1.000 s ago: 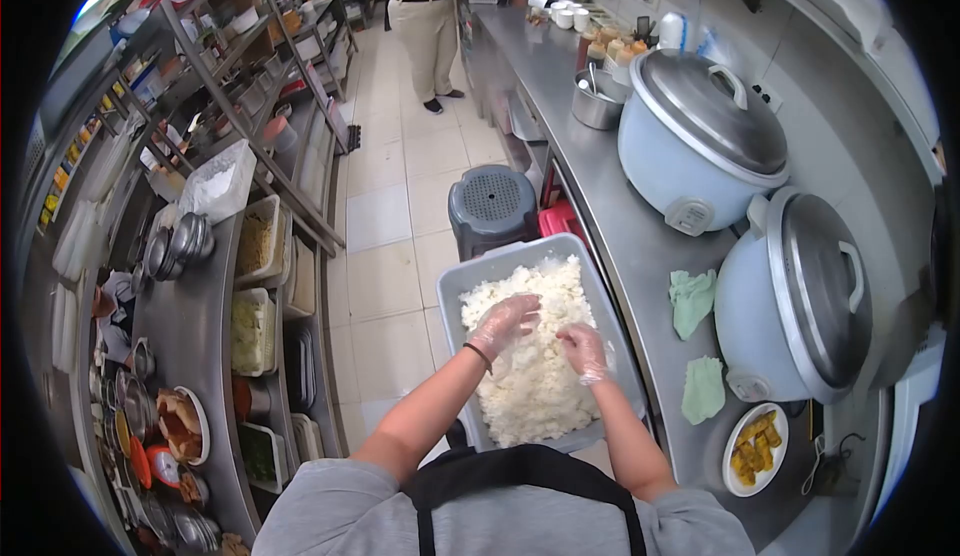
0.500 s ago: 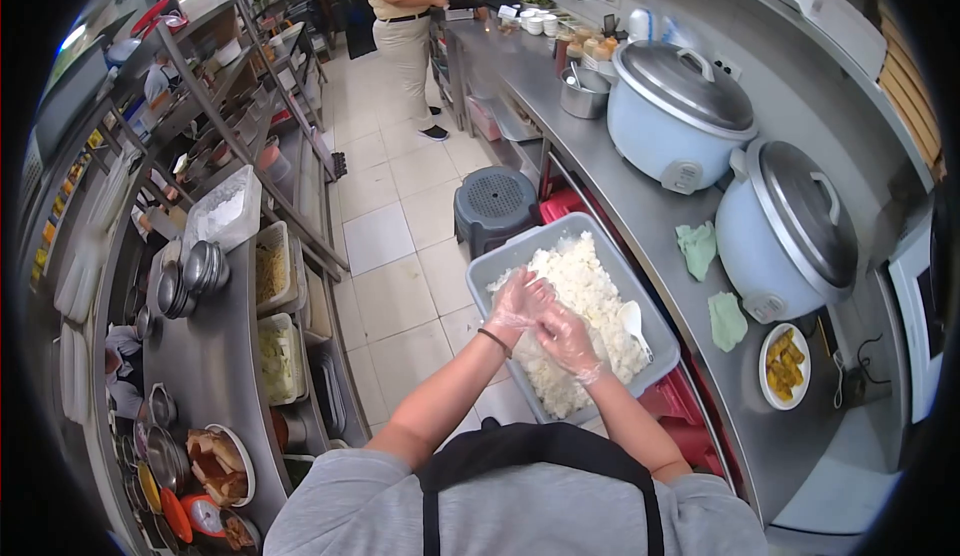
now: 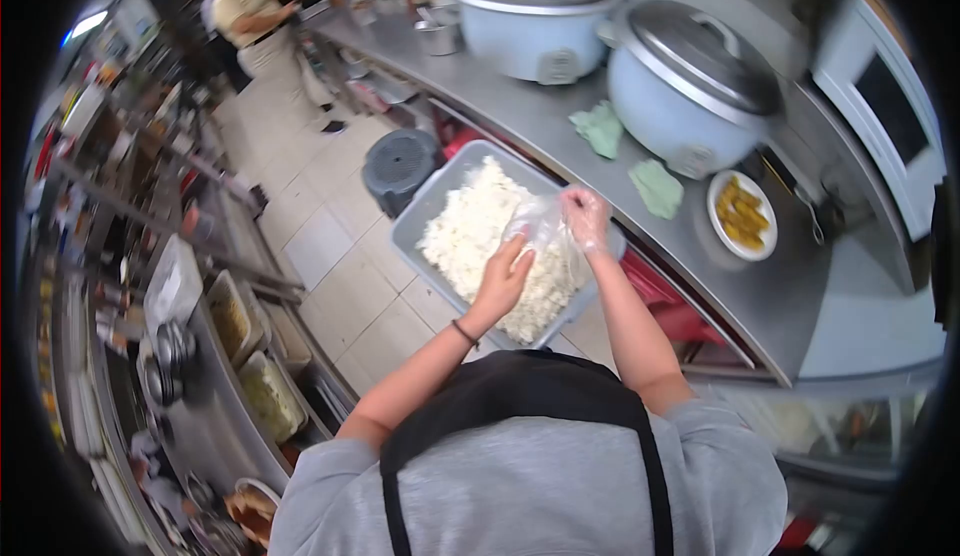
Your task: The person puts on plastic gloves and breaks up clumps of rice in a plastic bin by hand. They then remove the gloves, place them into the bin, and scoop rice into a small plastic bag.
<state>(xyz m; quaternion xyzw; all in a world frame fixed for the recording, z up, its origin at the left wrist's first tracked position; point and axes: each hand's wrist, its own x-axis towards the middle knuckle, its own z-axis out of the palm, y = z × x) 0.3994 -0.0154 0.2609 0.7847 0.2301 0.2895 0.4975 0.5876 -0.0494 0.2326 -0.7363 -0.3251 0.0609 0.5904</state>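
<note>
A grey tub (image 3: pixel 408 228) of white rice (image 3: pixel 463 218) stands in front of me. Over the rice is my left hand (image 3: pixel 508 274), bare, with a dark band at the wrist; its fingers are partly spread at the edge of a clear plastic glove (image 3: pixel 535 224). My right hand (image 3: pixel 585 218) wears a clear glove, and its fingers are pinched on the loose plastic near the tub's right side. The white scoop is not visible in the present view.
Two blue rice cookers (image 3: pixel 535 31) (image 3: pixel 668 101), green cloths (image 3: pixel 656 189) and a plate of yellow food (image 3: pixel 741 216) are on the steel counter (image 3: pixel 700 276). A grey stool (image 3: pixel 401 168) stands beyond the tub. Another person (image 3: pixel 262 31) stands at the far counter. Shelves line the left.
The clear glove has come off my left hand and hangs between both hands. My right hand has moved up and away from the left. The view has turned toward the right counter.
</note>
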